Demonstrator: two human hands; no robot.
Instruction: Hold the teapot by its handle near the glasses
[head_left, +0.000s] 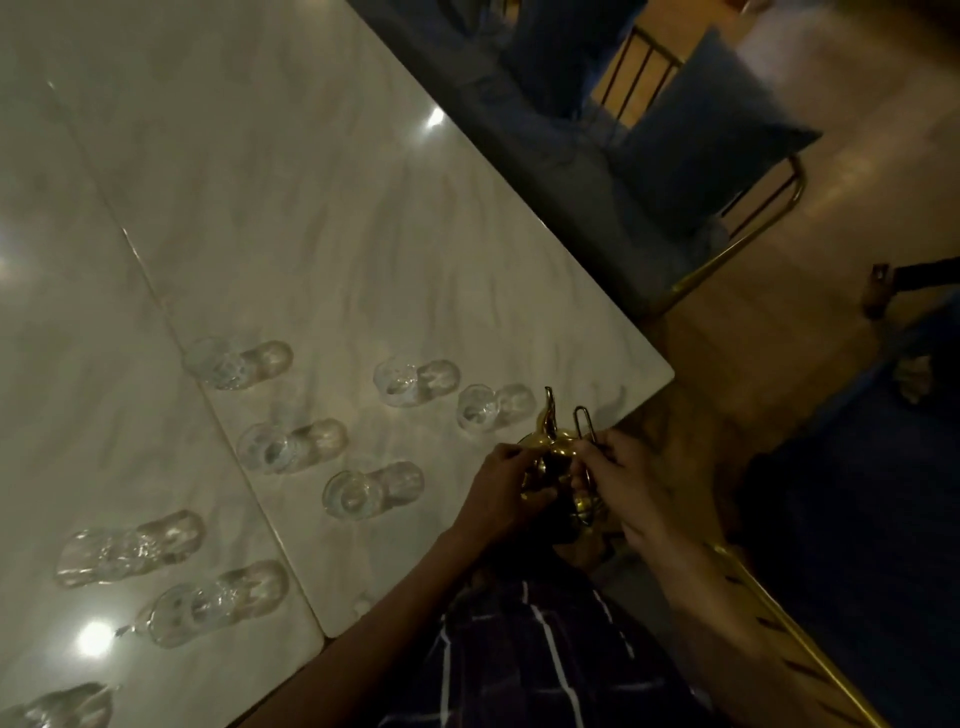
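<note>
Dim room: marble table (311, 208), blue cushioned chair (691, 156) with gold frame, wooden floor (857, 182).

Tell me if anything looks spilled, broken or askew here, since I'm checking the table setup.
Nothing stands out. The clear glasses stand upright on the marble table, with no spill or breakage visible, though the picture is dim and blurred. The left hand and right hand both grip a gold teapot at the table's edge.
</note>
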